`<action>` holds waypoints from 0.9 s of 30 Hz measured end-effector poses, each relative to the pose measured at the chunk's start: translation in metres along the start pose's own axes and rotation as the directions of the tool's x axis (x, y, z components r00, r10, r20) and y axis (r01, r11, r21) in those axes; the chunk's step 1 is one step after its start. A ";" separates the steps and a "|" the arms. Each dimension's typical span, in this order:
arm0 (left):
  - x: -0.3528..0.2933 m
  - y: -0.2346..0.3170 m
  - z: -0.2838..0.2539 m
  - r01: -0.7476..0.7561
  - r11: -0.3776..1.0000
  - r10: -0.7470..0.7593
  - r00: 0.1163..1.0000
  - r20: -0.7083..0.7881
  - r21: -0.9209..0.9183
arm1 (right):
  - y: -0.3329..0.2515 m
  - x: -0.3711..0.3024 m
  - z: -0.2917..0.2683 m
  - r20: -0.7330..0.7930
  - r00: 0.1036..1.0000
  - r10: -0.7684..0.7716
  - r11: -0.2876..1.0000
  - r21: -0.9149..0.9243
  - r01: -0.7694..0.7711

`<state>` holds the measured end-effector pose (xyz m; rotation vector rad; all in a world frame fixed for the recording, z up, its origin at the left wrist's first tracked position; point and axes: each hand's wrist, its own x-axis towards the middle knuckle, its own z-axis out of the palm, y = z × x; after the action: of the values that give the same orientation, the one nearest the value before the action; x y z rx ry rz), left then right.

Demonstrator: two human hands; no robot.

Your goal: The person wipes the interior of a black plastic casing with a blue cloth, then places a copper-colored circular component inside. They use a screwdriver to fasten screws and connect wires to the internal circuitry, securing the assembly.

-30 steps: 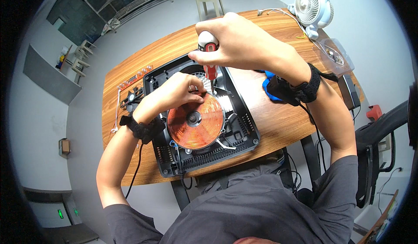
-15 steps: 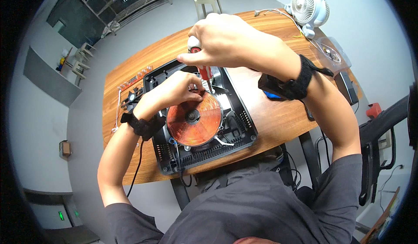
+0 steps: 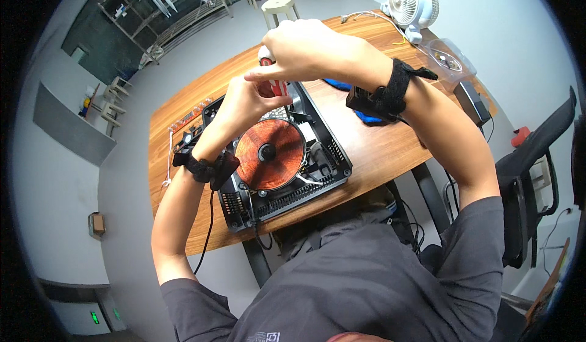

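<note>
A screwdriver (image 3: 278, 89) with a red and white handle stands nearly upright over the far part of an opened black appliance housing (image 3: 334, 136). Around the top of its handle, my right hand (image 3: 299, 50) is closed. Lower down, my left hand (image 3: 244, 105) has its thumb and fingers at the same handle, pinching it; part of the grip is hidden. The screwdriver's tip is hard to make out among the parts behind the coil. Closer to me in the housing lies a round copper-coloured coil (image 3: 282, 158) with a black centre.
Left of the housing sit an orange-red strip of small parts (image 3: 190, 115) and a white cable (image 3: 170, 159). Blue cloth-like items (image 3: 369, 119) lie under my right wrist. A white fan (image 3: 409, 3), a clear plastic box (image 3: 448, 61) and a black box (image 3: 473, 104) line the table's right side.
My left hand has left the coil's far edge and moved up to the screwdriver handle. The right hand stays on the handle. The whole view has shifted slightly.
</note>
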<state>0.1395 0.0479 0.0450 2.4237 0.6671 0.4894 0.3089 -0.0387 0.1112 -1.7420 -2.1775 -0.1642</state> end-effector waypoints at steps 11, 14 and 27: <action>0.003 -0.005 -0.006 -0.066 0.995 0.077 0.985 0.152 -0.081 | -0.013 0.009 -0.005 0.178 0.972 -0.156 0.982 -0.081 0.172; 0.004 -0.005 -0.007 -0.043 0.996 0.052 0.991 0.127 -0.077 | -0.021 0.007 -0.006 0.149 0.985 -0.093 0.979 -0.167 0.117; 0.003 -0.019 -0.009 -0.021 0.983 0.048 0.988 0.147 -0.180 | -0.025 0.006 -0.023 0.302 0.953 -0.012 0.992 -0.120 0.050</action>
<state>0.1307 0.0674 0.0409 2.2789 0.4957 0.3593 0.2884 -0.0465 0.1377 -1.9094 -2.4578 -0.0463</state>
